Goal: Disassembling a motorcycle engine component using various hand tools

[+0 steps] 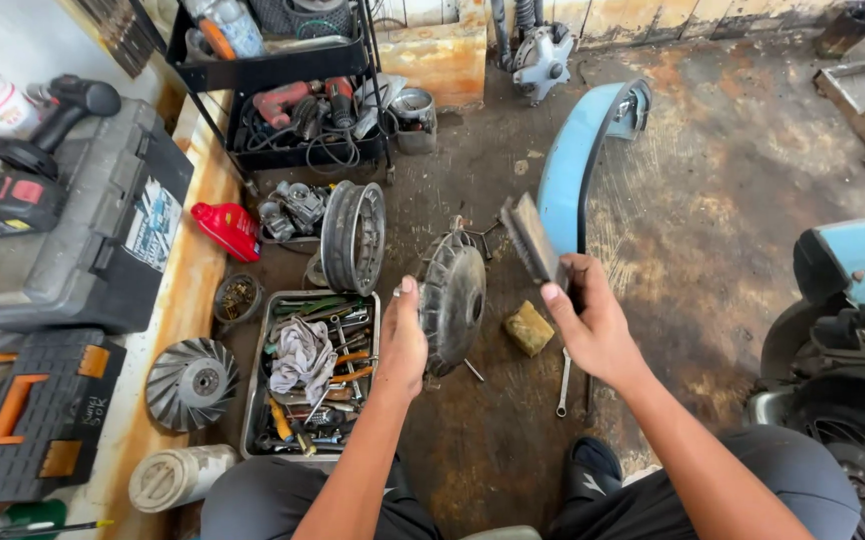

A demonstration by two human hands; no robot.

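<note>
Round dark-grey finned metal drum (453, 298) is held upright on its edge above the stained concrete floor (733, 180), gripped at its left rim by the left hands' counterpart, i.e. the left hand (403, 345), whose fingers are closed on it with the thumb pointing up. A flat wire brush with a wooden back (531, 240) is clamped in the right hand (593, 330); its bristled end is tilted up and away, just beside the upper right rim of the drum. Whether bristles and drum touch cannot be told. The two hands are kept apart, the drum between them.

Below the drum, a yellowish block-shaped sponge (530, 328) and a silver open-end spanner (564, 385) are seen lying on the floor. To the left, a shallow metal tray (253, 420) is filled with hand tools and a grey rag (303, 358). Behind it, a bare steel wheel rim (353, 236) is stood on edge, near a red plastic oil can (228, 230). A light-blue curved mudguard panel (573, 165) is stood behind the brush. On the wooden counter (188, 290) at left, a silver finned fan disc (191, 383) is laid flat.
</note>
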